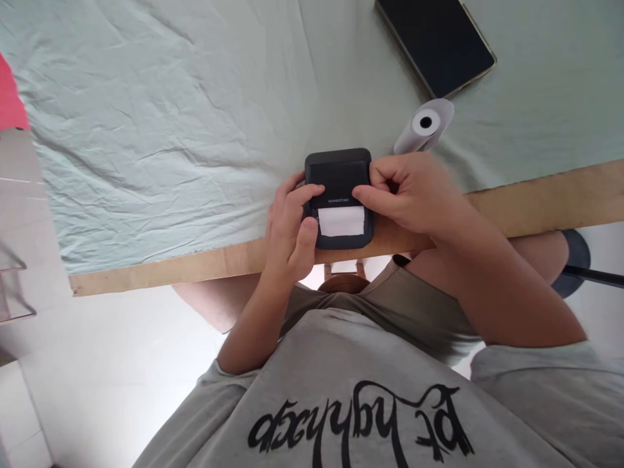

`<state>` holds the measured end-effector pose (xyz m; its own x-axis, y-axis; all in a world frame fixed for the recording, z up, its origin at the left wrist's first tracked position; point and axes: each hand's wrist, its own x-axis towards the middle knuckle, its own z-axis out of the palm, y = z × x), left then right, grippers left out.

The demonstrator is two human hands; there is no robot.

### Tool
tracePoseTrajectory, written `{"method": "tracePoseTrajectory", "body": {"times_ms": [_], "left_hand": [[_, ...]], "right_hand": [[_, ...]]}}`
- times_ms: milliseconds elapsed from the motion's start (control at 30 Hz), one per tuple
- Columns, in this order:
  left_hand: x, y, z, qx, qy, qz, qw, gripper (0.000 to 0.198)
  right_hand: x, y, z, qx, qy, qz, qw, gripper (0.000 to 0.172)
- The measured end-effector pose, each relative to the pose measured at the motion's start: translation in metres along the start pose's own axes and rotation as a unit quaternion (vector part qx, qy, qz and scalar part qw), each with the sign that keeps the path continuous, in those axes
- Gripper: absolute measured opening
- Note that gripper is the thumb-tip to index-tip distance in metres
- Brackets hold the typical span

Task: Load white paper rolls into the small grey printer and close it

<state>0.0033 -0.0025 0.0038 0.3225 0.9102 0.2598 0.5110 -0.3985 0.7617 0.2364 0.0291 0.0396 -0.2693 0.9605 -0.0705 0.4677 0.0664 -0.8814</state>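
Note:
A small black pocket printer (338, 175) sits at the near edge of the table, and both my hands hold it. My left hand (290, 227) wraps its left side, with the thumb resting at the left end of the white paper strip (344, 221) that shows at the slot. My right hand (412, 195) is closed on the printer's right side, its forefinger and thumb pinched at the lid edge just above the paper. A white paper roll (425, 125) lies on its side just beyond my right hand.
A pale green cloth (170, 130) covers the table, leaving the wooden front edge (536, 201) bare. A dark tablet (436, 42) lies at the far right. Something red (10, 97) shows at the left border. My legs and a dark stool (580, 257) are below the table.

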Motion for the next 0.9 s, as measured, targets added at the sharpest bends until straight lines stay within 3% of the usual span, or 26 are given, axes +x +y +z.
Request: {"method": "tracePoseTrajectory", "body": {"times_ms": [700, 900], "left_hand": [[0.006, -0.009, 0.009, 0.026, 0.046, 0.047, 0.998, 0.042], [0.004, -0.01, 0.007, 0.005, 0.033, 0.042, 0.999, 0.042]], "right_hand": [[0.003, 0.01, 0.001, -0.05, 0.001, -0.036, 0.998, 0.049], [-0.005, 0.017, 0.01, -0.082, 0.055, -0.031, 0.995, 0.047]]}}
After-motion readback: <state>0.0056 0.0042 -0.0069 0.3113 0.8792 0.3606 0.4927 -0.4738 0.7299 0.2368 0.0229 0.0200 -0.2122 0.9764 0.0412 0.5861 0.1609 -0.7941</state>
